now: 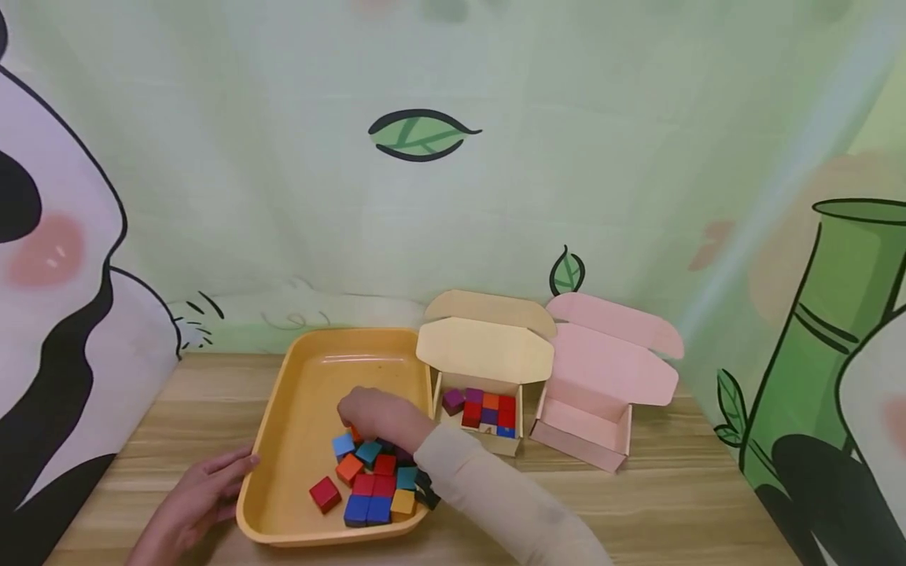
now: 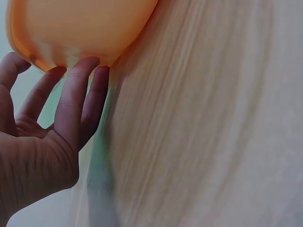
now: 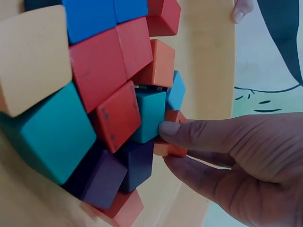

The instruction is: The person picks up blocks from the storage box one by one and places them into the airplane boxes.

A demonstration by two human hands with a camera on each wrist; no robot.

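Note:
My right hand (image 1: 385, 413) reaches into the yellow-orange tray (image 1: 283, 440) and pinches an orange block (image 3: 170, 149) between thumb and fingers. That block sits beside a teal block (image 3: 151, 113) and a light blue block (image 3: 176, 91). Several more coloured blocks crowd the tray's near right part, with a red block (image 1: 325, 494) a little apart from them. At the tray's left side, my left hand (image 1: 201, 491) holds the rim, its fingers (image 2: 75, 94) bent against the outer wall. The block's far side is hidden behind my right thumb.
An open cream box (image 1: 484, 350) to the right of the tray holds several purple, red, orange and blue blocks. Beside it stands an open pink box (image 1: 580, 440). All rest on a wooden table (image 1: 694, 503) before a printed backdrop (image 1: 495, 204).

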